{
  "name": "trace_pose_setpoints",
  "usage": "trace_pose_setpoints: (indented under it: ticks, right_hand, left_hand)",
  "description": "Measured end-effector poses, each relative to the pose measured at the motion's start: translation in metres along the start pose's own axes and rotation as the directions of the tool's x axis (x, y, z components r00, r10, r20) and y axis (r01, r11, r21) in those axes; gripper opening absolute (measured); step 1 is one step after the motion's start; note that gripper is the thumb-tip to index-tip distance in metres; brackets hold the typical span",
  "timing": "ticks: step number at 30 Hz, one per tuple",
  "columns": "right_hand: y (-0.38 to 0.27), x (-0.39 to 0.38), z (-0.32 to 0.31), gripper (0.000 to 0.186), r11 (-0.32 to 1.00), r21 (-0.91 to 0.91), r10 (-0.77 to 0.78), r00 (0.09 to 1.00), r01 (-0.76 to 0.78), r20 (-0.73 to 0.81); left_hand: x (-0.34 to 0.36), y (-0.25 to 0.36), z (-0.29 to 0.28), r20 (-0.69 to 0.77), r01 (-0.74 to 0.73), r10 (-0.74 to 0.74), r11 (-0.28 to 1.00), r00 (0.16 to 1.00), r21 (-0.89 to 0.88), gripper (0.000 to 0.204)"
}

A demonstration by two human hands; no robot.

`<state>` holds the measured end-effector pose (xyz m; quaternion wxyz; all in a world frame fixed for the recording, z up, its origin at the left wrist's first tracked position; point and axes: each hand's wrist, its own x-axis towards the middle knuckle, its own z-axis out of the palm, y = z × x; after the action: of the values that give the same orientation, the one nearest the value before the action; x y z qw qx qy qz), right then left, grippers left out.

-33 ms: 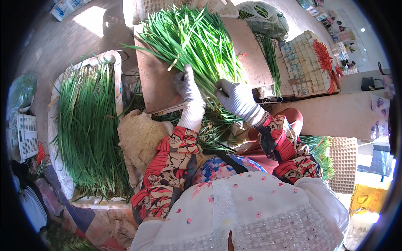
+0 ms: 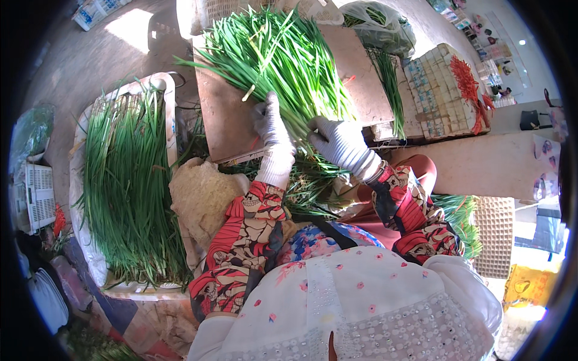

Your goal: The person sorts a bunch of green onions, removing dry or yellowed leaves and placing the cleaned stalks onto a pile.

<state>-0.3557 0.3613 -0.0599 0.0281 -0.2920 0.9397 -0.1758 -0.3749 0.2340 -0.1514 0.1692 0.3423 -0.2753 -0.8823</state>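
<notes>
A large spread bunch of chives (image 2: 283, 66) lies on a brown board, leaves pointing away and stem ends toward me. Both my hands wear pale ribbed gloves with grey fingers. At the left edge of the stems is my left hand (image 2: 274, 129), one digit stretched up along them and the others curled, partly hidden. On the right, the bent fingers of my right hand (image 2: 342, 143) close at the stem ends. Below the hands, a heap of loose green leaves (image 2: 310, 186) lies in front of my lap.
To the left stands a white crate (image 2: 170, 96) packed with more chives (image 2: 129, 192). The brown board (image 2: 226, 114) extends on both sides of the bunch. At right are a block of wrapped bundles (image 2: 430, 90), red ties (image 2: 466, 84) and a bagged bunch (image 2: 379, 30). A tan rough sack (image 2: 201, 192) sits beside my left forearm.
</notes>
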Motion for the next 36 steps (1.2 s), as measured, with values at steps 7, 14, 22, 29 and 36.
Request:
trace_pose_setpoints:
  ticks: [7, 14, 22, 29, 36]
  right_hand:
    - [0.001, 0.016, -0.003, 0.024, 0.999, -0.034, -0.004, 0.993, 0.008, 0.121]
    - [0.009, 0.091, -0.003, 0.025, 1.000, 0.008, 0.028, 0.991, -0.027, -0.129]
    - [-0.009, 0.196, 0.038, 0.051, 0.895, -0.185, 0.439, 0.875, -0.406, 0.205]
    - [0.008, 0.214, 0.030, 0.033, 0.874, 0.214, 0.412, 0.899, -0.437, 0.152]
    - [0.048, 0.164, -0.032, 0.038, 0.987, 0.058, 0.158, 0.927, -0.147, -0.341]
  left_hand:
    - [-0.017, 0.008, 0.009, 0.099, 0.150, -0.151, 0.989, 0.984, 0.016, 0.039]
    - [0.007, -0.018, -0.003, 0.072, 0.110, -0.099, 0.981, 0.992, -0.163, 0.028]
    - [0.014, -0.030, -0.008, 0.091, 0.069, -0.050, 0.975, 0.995, -0.211, 0.022]
    - [0.018, -0.023, -0.013, 0.035, 0.040, -0.032, 0.970, 0.999, -0.239, 0.026]
    - [0.012, -0.014, -0.003, 0.013, 0.191, -0.194, 0.943, 0.981, -0.272, 0.028]
